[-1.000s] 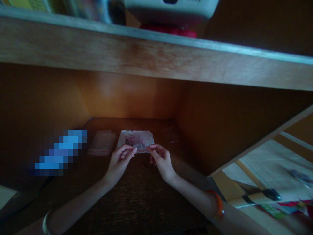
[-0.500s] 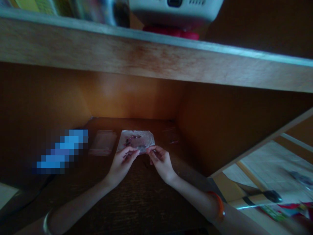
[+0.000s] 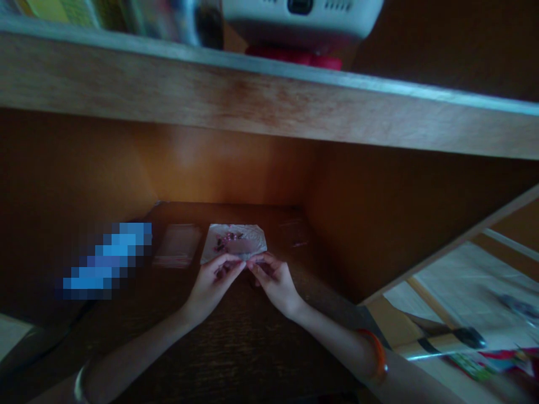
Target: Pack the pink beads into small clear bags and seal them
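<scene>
My left hand (image 3: 217, 278) is closed in a pinch, thumb against forefinger, at the front edge of a whitish, crinkled sheet (image 3: 256, 238). Small dark pink bead-like pieces (image 3: 227, 239) lie scattered on the sheet's left and middle. My right hand (image 3: 273, 275) pinches from the other side, its fingertips almost meeting those of the left. Whatever sits between the fingertips is too small and dim to make out. Left of the sheet lies a stack of flat, clear plastic-looking pieces (image 3: 177, 245).
The dark wooden desktop (image 3: 219, 348) lies inside a compartment with brown walls. Overhead runs a thick shelf edge (image 3: 252, 92), with a white device (image 3: 303, 25) above it. A pixelated blue patch (image 3: 109, 261) stands at left. More small clear pieces (image 3: 295, 233) lie at right.
My fingertips have drawn closer together at the sheet's front edge. The greyish thing that showed between them earlier is now mostly hidden. The sheet and the stack have stayed in place.
</scene>
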`<state>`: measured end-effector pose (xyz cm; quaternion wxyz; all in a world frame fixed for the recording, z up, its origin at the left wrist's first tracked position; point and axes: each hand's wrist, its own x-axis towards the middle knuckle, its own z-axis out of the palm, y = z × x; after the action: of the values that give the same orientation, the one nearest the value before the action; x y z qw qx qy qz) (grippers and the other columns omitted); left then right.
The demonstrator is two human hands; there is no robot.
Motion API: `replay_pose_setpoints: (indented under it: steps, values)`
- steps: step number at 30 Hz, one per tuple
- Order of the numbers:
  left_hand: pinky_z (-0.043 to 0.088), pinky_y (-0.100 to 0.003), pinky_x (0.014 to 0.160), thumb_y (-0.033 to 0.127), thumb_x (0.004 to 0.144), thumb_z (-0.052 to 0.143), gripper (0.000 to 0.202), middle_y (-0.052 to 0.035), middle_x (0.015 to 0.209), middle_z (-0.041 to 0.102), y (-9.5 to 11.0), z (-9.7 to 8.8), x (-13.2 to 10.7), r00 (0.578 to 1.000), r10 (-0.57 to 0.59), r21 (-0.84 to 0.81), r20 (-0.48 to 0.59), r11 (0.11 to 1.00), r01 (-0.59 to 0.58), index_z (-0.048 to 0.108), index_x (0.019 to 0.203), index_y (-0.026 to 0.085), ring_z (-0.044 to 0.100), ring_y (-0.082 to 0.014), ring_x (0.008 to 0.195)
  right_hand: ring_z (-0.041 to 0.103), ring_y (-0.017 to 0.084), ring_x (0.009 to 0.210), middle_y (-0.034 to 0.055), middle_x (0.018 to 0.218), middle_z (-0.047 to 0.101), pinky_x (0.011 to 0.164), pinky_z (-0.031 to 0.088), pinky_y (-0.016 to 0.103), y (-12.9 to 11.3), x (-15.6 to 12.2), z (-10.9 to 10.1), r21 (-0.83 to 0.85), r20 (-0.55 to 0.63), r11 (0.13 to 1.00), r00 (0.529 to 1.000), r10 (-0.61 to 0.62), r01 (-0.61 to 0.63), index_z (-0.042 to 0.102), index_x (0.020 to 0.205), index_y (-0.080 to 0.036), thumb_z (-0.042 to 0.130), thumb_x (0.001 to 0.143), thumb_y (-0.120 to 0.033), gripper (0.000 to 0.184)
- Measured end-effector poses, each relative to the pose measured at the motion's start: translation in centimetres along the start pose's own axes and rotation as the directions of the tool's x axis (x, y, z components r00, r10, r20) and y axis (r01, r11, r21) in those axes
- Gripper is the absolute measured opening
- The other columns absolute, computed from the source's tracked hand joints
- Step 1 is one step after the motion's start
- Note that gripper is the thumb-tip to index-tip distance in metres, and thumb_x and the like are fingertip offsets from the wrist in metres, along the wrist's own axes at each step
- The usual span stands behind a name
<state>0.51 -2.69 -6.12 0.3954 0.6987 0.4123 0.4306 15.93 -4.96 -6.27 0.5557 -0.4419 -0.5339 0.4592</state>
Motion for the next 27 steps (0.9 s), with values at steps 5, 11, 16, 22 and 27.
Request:
replay_pose_setpoints:
  steps: [5, 11, 16, 22, 27]
  values:
    - [0.046, -0.024, 0.063, 0.032, 0.083, 0.054, 0.017, -0.0006, 0.078, 0.066, 0.4, 0.0, -0.2, 1.0, 0.02, 0.065, -0.017, 0.998, -0.018, 0.064, 0.083, 0.018, 0.06, -0.0138, 0.069, 0.046, 0.008, 0.052, -0.0011, 0.067, 0.055, 0.047, 0.04, 0.021, 0.0, -0.1, 0.1, -0.065, -0.007, 0.997, 0.999, -0.038, 0.037, 0.062, 0.077, -0.018, 0.06, 0.077, -0.038, 0.02]
    - [0.047, -0.024, 0.065, 0.031, 0.084, 0.053, 0.017, -0.0006, 0.079, 0.067, 0.7, 0.1, -0.2, 0.999, 0.045, 0.087, -0.022, 0.995, -0.043, 0.064, 0.083, 0.018, 0.061, -0.0139, 0.071, 0.046, 0.008, 0.05, -0.0011, 0.065, 0.057, 0.046, 0.038, 0.02, -0.1, -0.2, 0.2, -0.063, -0.017, 0.998, 0.999, -0.027, 0.026, 0.063, 0.077, -0.018, 0.061, 0.077, -0.039, 0.021]
    - [0.048, -0.026, 0.065, 0.034, 0.082, 0.055, 0.018, -0.0013, 0.077, 0.067, 0.8, -0.8, 0.5, 0.998, 0.056, 0.101, -0.041, 0.993, -0.052, 0.064, 0.083, 0.018, 0.061, -0.0146, 0.07, 0.041, 0.007, 0.043, -0.0039, 0.054, 0.052, 0.041, 0.035, 0.02, -0.5, -0.1, 0.3, -0.037, -0.046, 0.999, 0.998, 0.031, -0.032, 0.062, 0.076, -0.017, 0.06, 0.076, -0.044, 0.027]
    - [0.049, -0.029, 0.075, 0.035, 0.079, 0.057, 0.024, -0.0045, 0.096, 0.067, 2.3, -4.6, 1.7, 0.98, 0.16, 0.181, -0.122, 0.974, -0.136, 0.062, 0.097, 0.019, 0.062, -0.0174, 0.085, 0.043, 0.007, 0.041, -0.0039, 0.053, 0.052, 0.039, 0.035, 0.02, -1.0, 1.1, 1.1, -0.084, -0.016, 0.997, 1.0, 0.0, -0.002, 0.062, 0.084, -0.016, 0.051, 0.081, -0.045, 0.03]
    - [0.05, -0.035, 0.071, 0.04, 0.076, 0.055, 0.056, -0.0058, 0.089, 0.068, 1.9, -8.9, 2.3, 0.979, 0.06, 0.304, -0.195, 0.953, 0.002, 0.044, 0.125, 0.017, 0.064, -0.0219, 0.08, 0.061, 0.013, 0.072, 0.0046, 0.088, 0.064, 0.057, 0.05, 0.025, -0.8, 3.3, 4.1, -0.181, 0.107, 0.966, 0.98, -0.166, 0.183, 0.06, 0.102, -0.019, 0.048, 0.083, -0.026, 0.023]
